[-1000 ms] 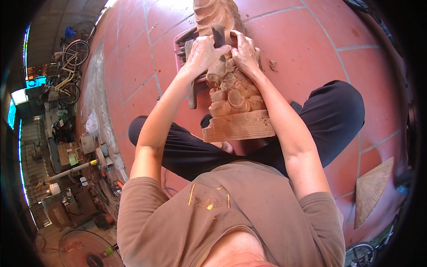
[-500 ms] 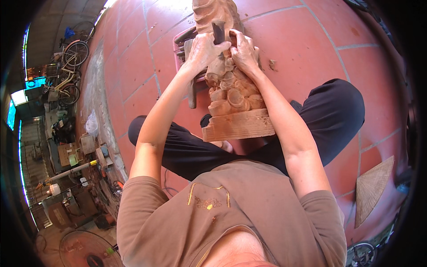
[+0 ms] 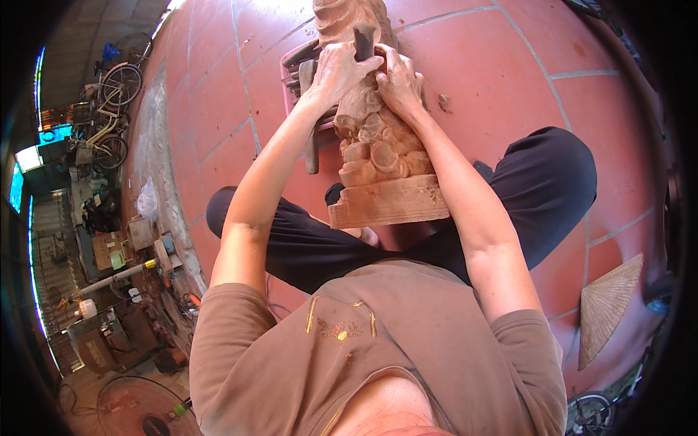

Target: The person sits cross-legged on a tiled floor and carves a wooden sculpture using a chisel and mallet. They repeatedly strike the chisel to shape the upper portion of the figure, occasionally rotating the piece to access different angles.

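A brown wood carving [image 3: 385, 154] with rounded, clustered forms and a flat block base lies lengthwise between my crossed legs, its far end running out at the top. Over its upper part, my left hand [image 3: 340, 71] is closed on a dark curled sheet that looks like sandpaper [image 3: 363, 42], thumb stretched to the right. My right hand [image 3: 399, 81] rests on the carving's right side close by, fingers bent and pressed in toward the sheet. What its fingertips pinch, if anything, is hidden.
A pink basket [image 3: 286, 73] of tools stands left of the carving, a wooden-handled one [image 3: 312, 149] leaning out. Wood crumbs [image 3: 444, 103] lie on the red tiles. A conical hat [image 3: 609, 312] is at right; bicycles [image 3: 116, 109], clutter and a fan [image 3: 138, 408] line the left.
Both hands have shifted slightly away from me along the carving, the left one more, and the dark sheet has moved a little up and right with it.
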The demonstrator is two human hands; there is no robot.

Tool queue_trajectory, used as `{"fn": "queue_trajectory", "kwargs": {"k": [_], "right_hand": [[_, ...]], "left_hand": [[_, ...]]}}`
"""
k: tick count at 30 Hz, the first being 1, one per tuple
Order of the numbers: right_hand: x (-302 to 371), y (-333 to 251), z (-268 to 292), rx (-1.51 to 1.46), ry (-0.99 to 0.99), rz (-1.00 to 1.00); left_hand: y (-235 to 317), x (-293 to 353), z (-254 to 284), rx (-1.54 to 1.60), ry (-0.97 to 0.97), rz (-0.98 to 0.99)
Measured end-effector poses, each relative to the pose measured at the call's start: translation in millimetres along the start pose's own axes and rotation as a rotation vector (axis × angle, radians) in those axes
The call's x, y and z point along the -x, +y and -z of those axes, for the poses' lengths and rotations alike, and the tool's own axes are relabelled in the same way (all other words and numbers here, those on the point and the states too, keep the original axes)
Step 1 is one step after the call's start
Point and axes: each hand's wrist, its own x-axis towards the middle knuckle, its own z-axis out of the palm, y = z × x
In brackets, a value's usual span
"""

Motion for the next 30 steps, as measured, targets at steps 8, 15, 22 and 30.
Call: {"fn": "queue_trajectory", "kwargs": {"k": [8, 15, 22, 30], "right_hand": [[3, -2, 3, 0.003, -0.004, -0.023], [0, -1, -3, -0.001, -0.014, -0.01], [2, 1, 4, -0.021, -0.033, -0.027], [0, -5, 2, 0.069, -0.01, -0.024]], "left_hand": [[-5, 19, -8, -0.016, 0.041, -0.063], [-14, 1, -9, 0.067, 0.101, -0.065], [-7, 27, -1, 0.019, -0.039, -0.002], [-46, 8, -25, 0.11, 0.155, -0.09]]}}
